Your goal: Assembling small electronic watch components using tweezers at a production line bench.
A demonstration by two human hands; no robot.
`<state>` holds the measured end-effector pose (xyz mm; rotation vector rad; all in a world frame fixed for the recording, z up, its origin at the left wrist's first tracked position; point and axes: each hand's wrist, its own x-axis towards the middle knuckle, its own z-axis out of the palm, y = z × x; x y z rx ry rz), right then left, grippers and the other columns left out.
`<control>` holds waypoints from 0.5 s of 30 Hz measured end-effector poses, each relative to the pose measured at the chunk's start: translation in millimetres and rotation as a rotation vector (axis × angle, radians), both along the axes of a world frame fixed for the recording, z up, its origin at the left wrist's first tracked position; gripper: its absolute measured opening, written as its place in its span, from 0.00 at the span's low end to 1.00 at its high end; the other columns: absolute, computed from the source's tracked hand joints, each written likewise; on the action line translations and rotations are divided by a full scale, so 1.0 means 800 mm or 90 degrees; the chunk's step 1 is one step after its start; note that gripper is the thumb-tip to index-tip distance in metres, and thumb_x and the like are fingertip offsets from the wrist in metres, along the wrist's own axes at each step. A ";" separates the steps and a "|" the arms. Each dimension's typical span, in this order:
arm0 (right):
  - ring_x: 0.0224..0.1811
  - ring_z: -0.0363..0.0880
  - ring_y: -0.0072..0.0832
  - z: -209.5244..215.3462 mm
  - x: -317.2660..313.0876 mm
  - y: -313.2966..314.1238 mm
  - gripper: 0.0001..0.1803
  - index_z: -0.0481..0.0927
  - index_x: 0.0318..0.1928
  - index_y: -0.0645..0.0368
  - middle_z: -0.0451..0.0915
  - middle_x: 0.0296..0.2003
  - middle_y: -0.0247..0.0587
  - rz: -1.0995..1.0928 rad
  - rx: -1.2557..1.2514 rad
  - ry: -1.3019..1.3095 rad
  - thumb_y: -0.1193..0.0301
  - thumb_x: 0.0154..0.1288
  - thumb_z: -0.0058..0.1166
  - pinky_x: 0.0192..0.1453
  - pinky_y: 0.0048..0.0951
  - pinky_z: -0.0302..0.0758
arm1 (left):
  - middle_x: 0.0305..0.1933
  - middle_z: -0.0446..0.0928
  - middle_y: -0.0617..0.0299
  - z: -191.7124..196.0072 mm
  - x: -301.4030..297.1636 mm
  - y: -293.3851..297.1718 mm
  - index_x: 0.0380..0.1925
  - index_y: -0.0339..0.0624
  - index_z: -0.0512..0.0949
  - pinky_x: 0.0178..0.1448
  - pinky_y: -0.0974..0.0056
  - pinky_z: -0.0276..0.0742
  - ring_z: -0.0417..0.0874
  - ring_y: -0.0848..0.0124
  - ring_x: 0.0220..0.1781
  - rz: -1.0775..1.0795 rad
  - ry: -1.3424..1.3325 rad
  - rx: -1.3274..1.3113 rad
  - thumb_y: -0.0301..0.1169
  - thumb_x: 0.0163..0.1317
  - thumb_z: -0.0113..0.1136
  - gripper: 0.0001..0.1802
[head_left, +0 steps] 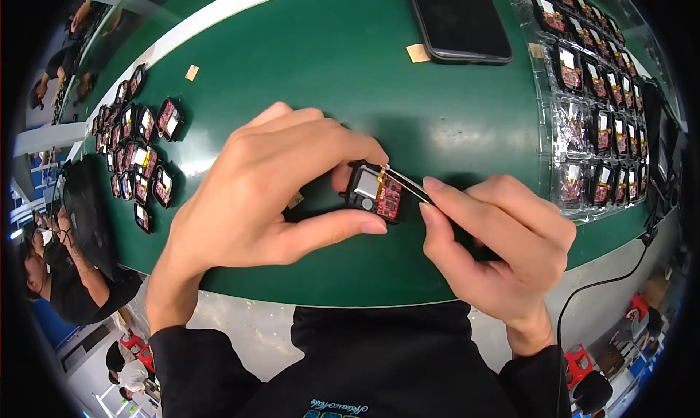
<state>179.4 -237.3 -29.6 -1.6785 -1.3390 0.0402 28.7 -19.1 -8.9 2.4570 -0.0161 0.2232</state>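
Over the middle of the green table, my left hand [262, 192] grips a small electronic module [375, 192] by its edges between thumb and fingers. The module has a black casing, a silver battery-like block, a yellow strip and a red circuit board. My right hand [503, 243] is closed on a pair of thin metal tweezers [410, 185], pinched between thumb and index finger. The tweezers' tips reach the yellow strip at the module's upper edge; whether they grip it I cannot tell.
On the left of the table [306, 61] lies a pile of similar modules [135, 152]. Clear plastic trays [576, 155] holding several modules stand at the right. A black phone [463, 21] lies at the back, near a tan scrap [418, 53]. A black cable [583, 290] hangs at the right edge.
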 end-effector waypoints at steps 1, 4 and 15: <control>0.21 0.79 0.29 -0.002 0.000 0.001 0.16 0.93 0.43 0.70 0.79 0.26 0.38 0.003 0.008 -0.005 0.87 0.50 0.77 0.25 0.30 0.74 | 0.34 0.84 0.64 0.000 -0.001 0.000 0.51 0.41 0.89 0.42 0.62 0.68 0.76 0.68 0.32 0.002 0.003 0.000 0.48 0.50 0.88 0.33; 0.20 0.78 0.29 -0.008 -0.001 0.002 0.15 0.93 0.43 0.69 0.79 0.25 0.37 0.007 0.014 -0.006 0.87 0.51 0.76 0.24 0.31 0.73 | 0.36 0.85 0.65 0.001 -0.002 0.003 0.51 0.41 0.90 0.43 0.62 0.68 0.77 0.68 0.32 -0.008 0.013 0.001 0.47 0.51 0.88 0.32; 0.21 0.75 0.18 0.011 0.002 -0.010 0.12 0.96 0.43 0.66 0.85 0.25 0.36 0.020 -0.102 0.172 0.85 0.57 0.75 0.24 0.24 0.62 | 0.43 0.89 0.61 -0.002 -0.003 0.023 0.52 0.38 0.91 0.47 0.61 0.66 0.75 0.67 0.34 -0.074 0.049 -0.086 0.59 0.53 0.83 0.38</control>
